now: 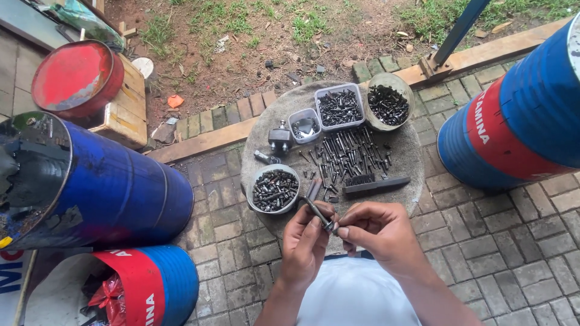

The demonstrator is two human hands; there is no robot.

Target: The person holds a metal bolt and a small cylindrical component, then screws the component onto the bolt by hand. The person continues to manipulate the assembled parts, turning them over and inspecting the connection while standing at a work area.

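Above the round mat (411,158), both hands (344,232) grip a long bolt (318,212).

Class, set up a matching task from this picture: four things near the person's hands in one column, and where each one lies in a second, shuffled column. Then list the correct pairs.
Things
1. long bolt
2. black brush
3. rectangular tub of bolts
4. red drum lid

Places
A. far left, on a wooden crate
B. held between the left hand and right hand
C. far side of the round mat, between two other containers
D. lying on the mat just beyond the right hand

Pairs: 1-B, 2-D, 3-C, 4-A
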